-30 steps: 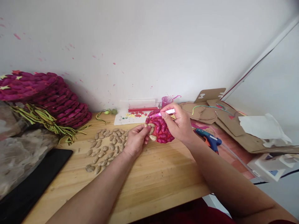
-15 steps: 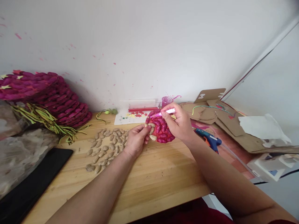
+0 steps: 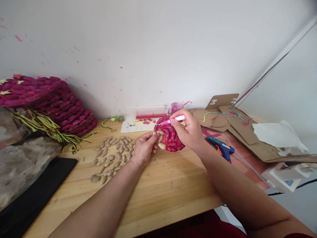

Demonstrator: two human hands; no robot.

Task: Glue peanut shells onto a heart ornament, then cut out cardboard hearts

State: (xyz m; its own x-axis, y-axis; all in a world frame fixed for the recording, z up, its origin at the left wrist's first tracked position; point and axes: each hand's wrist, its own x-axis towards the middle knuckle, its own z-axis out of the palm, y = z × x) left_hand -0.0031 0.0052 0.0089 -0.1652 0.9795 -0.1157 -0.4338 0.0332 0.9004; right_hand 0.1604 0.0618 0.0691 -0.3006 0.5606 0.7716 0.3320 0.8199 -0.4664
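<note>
Wooden worktop (image 3: 168, 188) by a white, pink-spattered wall is carrying loose shells (image 3: 111, 155) and a glue gun (image 3: 221, 148). Toward its far edge a round disc (image 3: 170, 140) of shells is resting, most of them already pink. The left hand (image 3: 143, 148) is pinching the disc's left rim, fingers curled on the bare shells. The right hand (image 3: 190, 132) is closed around a pen (image 3: 173, 120) (perhaps a thin brush), its tip at the disc's top edge. Colouring seems to be going on; the bare shells are calling for a steady tip and a firm hold.
</note>
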